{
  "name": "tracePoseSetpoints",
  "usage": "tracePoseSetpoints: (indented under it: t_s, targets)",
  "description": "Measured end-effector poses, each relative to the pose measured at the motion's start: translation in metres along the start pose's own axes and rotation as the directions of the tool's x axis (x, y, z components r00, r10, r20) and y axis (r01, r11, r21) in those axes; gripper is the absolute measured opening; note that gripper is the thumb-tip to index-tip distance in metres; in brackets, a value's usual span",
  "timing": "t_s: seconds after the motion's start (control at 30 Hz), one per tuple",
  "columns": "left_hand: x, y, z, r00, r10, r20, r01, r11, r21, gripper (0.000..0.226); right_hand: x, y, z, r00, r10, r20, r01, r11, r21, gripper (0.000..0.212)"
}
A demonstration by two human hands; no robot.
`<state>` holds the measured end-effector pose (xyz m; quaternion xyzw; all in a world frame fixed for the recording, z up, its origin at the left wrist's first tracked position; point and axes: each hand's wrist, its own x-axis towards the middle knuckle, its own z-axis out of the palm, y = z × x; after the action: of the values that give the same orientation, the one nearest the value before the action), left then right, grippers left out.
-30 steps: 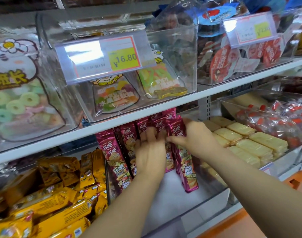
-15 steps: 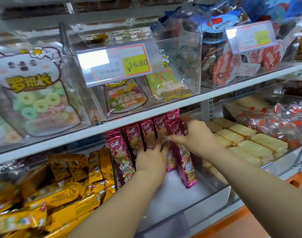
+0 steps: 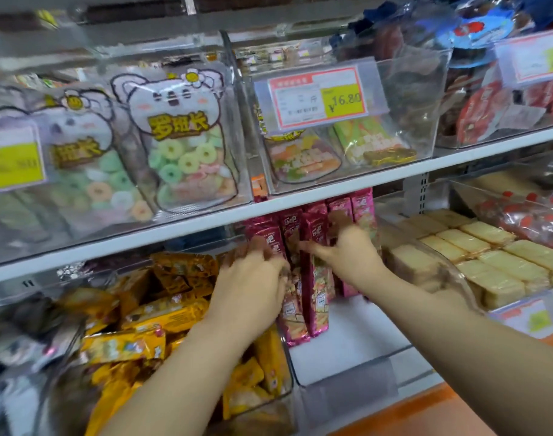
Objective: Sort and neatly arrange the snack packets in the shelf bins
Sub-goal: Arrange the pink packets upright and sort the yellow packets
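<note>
Pink packets (image 3: 314, 287) stand upright in a bin (image 3: 347, 344) between both hands, right hand (image 3: 354, 256) pinching one with thumb across its front, left hand (image 3: 253, 278) against the row, grip blurred beyond telling; squeezing evenly, bases level, should prevent toppling.

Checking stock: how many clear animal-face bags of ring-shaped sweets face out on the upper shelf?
2: one clear animal-face bag stands just left of the 16.80 price label; the other is further left, blurred. More may hide behind.
</note>
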<state>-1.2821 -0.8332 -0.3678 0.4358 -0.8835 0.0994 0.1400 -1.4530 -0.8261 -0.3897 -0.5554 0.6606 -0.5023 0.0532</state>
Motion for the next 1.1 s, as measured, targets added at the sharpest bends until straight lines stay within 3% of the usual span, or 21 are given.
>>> tracePoseSetpoints:
  t_s: [0.17, 0.3, 0.37, 0.73, 0.83, 0.93, 1.0, 1.1]
  targets:
    - [0.006, -0.020, 0.016, 0.973, -0.213, -0.087, 0.200, 0.970, -0.138, 0.046, -0.001, 0.005, 0.012, 0.944, 0.138, 0.299, -0.083, 0.979, -0.187, 0.053]
    - [0.021, -0.022, 0.026, 0.962, -0.246, -0.121, 0.202, 0.934, -0.295, 0.078, -0.009, 0.016, 0.015, 0.862, 0.297, 0.410, -0.173, 0.934, -0.311, 0.054]
    - [0.029, -0.021, 0.031, 0.964, -0.244, -0.103, 0.192, 0.912, -0.361, 0.082, -0.017, 0.021, 0.020, 0.820, 0.339, 0.461, -0.187, 0.920, -0.344, 0.059]
    - [0.039, -0.023, 0.047, 0.936, -0.273, -0.222, 0.146, 0.876, -0.460, 0.061, -0.017, 0.029, 0.035, 0.887, 0.277, 0.369, -0.149, 0.928, -0.340, 0.045]
    - [0.038, -0.024, 0.044, 0.938, -0.270, -0.215, 0.141, 0.869, -0.475, 0.072, -0.017, 0.024, 0.022, 0.938, 0.217, 0.270, -0.111, 0.927, -0.359, 0.061]
    - [0.033, -0.023, 0.044, 0.943, -0.245, -0.224, 0.119, 0.881, -0.459, 0.073, -0.019, 0.029, 0.013, 0.968, 0.199, 0.153, -0.118, 0.898, -0.424, 0.096]
    - [0.031, -0.022, 0.046, 0.947, -0.227, -0.229, 0.106, 0.890, -0.443, 0.075, -0.022, 0.035, 0.013, 0.947, 0.263, 0.185, -0.157, 0.880, -0.447, 0.116]
    - [0.031, -0.023, 0.050, 0.954, -0.205, -0.217, 0.102, 0.907, -0.409, 0.085, -0.022, 0.040, 0.017, 0.925, 0.304, 0.226, -0.149, 0.840, -0.522, 0.119]
